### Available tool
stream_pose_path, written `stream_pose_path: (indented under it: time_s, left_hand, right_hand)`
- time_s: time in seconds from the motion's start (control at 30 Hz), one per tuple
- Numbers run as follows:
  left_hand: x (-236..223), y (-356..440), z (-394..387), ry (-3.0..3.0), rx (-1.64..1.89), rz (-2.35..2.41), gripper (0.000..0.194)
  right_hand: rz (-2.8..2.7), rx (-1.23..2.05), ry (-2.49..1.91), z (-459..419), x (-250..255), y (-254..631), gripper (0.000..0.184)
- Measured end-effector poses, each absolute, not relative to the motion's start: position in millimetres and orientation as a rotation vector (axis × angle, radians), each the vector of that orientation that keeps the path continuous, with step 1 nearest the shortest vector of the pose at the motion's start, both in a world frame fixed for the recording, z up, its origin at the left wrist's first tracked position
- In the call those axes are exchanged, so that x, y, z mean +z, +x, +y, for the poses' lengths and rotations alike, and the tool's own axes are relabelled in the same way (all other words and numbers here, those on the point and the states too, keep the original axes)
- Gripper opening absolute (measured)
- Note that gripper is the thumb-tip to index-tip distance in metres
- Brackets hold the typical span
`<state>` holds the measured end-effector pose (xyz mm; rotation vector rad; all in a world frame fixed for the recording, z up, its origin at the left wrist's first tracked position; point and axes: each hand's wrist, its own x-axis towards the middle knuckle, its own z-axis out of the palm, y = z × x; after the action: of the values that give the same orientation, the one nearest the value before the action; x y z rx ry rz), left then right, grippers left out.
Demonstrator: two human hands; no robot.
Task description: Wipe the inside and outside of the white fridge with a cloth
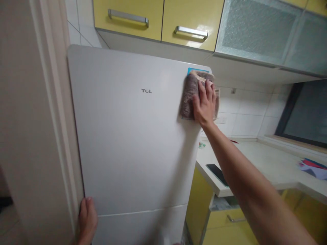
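Observation:
A white refrigerator [127, 136] with a TCL logo fills the middle of the view. Against the upper right corner of its door, my right hand [205, 103] presses a folded, fluffy grey-brown cloth [190, 97], fingers spread over it. Part of a blue-edged label [189, 70] shows above the cloth, which covers the rest. Low on the left, my left hand [87, 217] is closed around the refrigerator door's side edge, its fingertips partly hidden.
Yellow wall cabinets [133, 8] with metal handles hang just above the refrigerator. To the right, a white counter [258, 160] holds a dark phone [217, 174] near its edge and some papers [314, 168]. A door frame [55, 119] stands close on the left.

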<state>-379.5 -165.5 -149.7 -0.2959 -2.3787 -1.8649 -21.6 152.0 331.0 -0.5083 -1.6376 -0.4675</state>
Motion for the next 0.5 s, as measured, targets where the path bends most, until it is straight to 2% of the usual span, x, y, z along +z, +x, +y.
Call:
stream_pose_path:
  time_s: [0.1,0.23,0.37,0.5]
  left_hand:
    - [-163,-378,-169,-0.274,-1.884,-2.394,0.058]
    - [-173,-379,-167,-0.267,-1.873,-2.398,0.048]
    - [-185,-385,-166,-0.238,-1.812,-2.403,0.037]
    - [-208,-394,-172,-0.307,-1.785,-2.472,0.048]
  right_hand:
    - [-1.593,-0.568,-0.543,153,330,-43,0.077]
    - [-1.711,-0.755,-0.456,129,277,-46,0.072]
    - [-1.965,-0.782,-0.197,107,174,-48,0.070]
    - [-2.339,-0.543,-0.034,98,54,-44,0.071]
